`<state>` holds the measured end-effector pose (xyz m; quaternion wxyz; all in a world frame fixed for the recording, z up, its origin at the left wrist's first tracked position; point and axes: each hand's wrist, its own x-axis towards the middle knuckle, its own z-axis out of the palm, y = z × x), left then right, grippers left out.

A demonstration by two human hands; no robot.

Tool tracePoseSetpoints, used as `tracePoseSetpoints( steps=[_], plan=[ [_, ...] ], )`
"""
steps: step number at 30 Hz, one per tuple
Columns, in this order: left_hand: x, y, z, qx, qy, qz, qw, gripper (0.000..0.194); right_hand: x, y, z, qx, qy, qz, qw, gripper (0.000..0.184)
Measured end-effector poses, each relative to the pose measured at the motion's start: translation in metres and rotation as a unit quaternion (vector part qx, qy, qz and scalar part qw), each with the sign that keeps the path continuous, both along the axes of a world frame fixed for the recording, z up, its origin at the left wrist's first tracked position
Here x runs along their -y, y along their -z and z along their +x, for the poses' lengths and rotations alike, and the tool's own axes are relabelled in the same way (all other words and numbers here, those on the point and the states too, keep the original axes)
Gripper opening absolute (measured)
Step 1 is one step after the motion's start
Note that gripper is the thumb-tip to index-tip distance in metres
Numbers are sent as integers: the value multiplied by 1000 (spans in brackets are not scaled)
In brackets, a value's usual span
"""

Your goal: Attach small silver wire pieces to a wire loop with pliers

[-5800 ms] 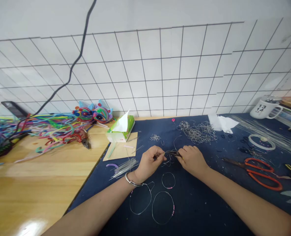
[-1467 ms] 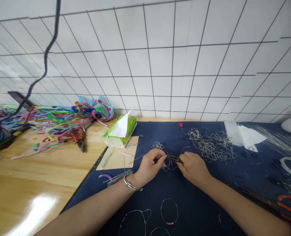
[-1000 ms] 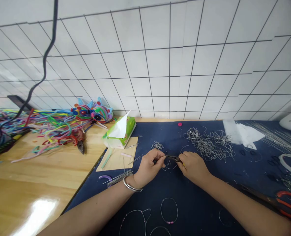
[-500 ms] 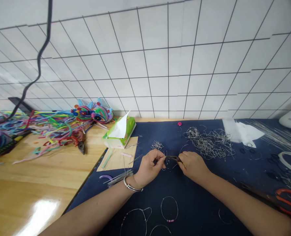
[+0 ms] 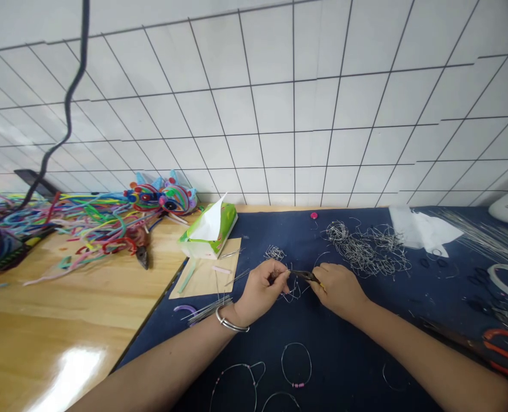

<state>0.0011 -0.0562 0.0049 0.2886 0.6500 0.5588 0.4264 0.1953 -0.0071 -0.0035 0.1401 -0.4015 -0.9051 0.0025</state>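
Observation:
Over the dark blue mat (image 5: 340, 355), my left hand (image 5: 266, 286) pinches a thin metal wire (image 5: 296, 293) between thumb and fingertips. From the right, my right hand (image 5: 337, 289) is wrapped round dark-jawed pliers (image 5: 305, 276), whose tips reach the wire right beside my left fingertips. Whether the jaws bite the wire is too small to tell. Fine loops of wire hang below the pliers. Nearer to me lie a wire ring with pink beads (image 5: 297, 366) and a larger beaded wire loop (image 5: 237, 369). A small heap of wire bits (image 5: 274, 253) sits just beyond my left hand.
A wire tangle (image 5: 365, 249) lies beyond my right hand. Left are a green tissue pack (image 5: 213, 232), a bundle of straight wires (image 5: 209, 311) and colourful pipe cleaners (image 5: 99, 229) on the wooden table (image 5: 86, 309). Red-handled scissors (image 5: 507, 349) lie at far right. A tiled wall (image 5: 275, 109) rises behind.
Both hands stay nearly in place. The wire loops beneath the pliers have shifted and now hang in a slightly different shape.

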Motion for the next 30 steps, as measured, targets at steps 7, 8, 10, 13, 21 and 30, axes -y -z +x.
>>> tracePoseSetpoints(
  steps=[7, 8, 10, 13, 21, 30],
  plan=[
    [2, -1, 0, -28, -9, 39, 999, 10, 2, 0, 0, 1, 13, 7, 1000, 22],
    [3, -1, 0, -39, -12, 51, 998, 10, 2, 0, 0, 3, 15, 8, 1000, 22],
    [3, -2, 1, -66, -17, 74, 995, 10, 3, 0, 0, 5, 17, 10, 1000, 23],
    [3, -2, 1, -93, -24, 99, 990, 10, 4, -1, -1, 4, 20, 12, 1000, 23],
    [5, 0, 3, -101, -27, 113, 988, 10, 6, -3, -2, 1, 21, 18, 1000, 23],
    [6, -1, 4, -133, -28, 149, 979, 11, 7, -7, -3, 13, 30, 24, 999, 21]
  ],
)
